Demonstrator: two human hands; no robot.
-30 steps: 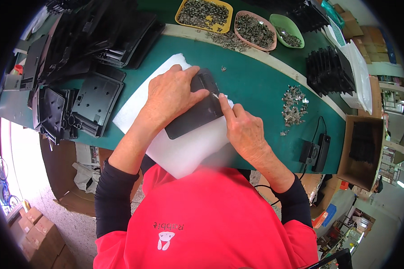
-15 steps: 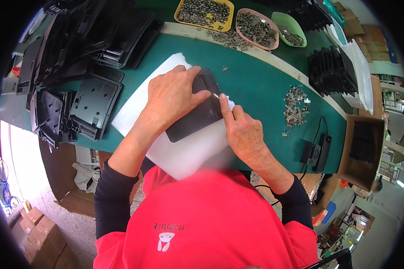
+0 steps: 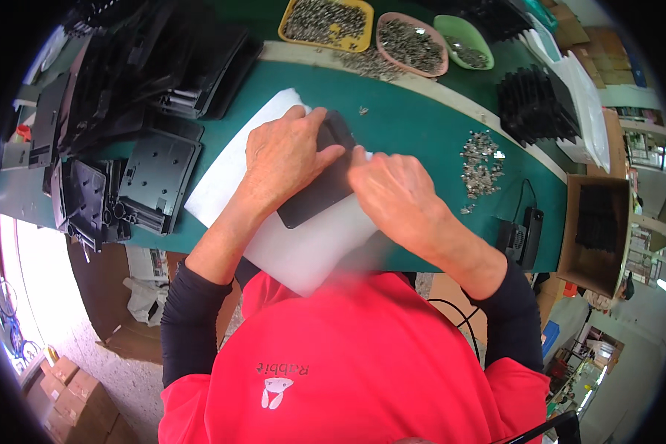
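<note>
White padding [image 3: 228,164] lay beneath a black panel [image 3: 314,195], pinned by a spread left hand [image 3: 281,154]; the right hand [image 3: 394,189] curled at the panel's edge, its hold unclear.

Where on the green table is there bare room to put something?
Bare green tabletop shows between the right hand, the loose metal parts and the pale strip; a narrower patch lies between the right forearm and the corded box. Crowded: the left side, with black panels, and beyond the strip, with trays.
</note>
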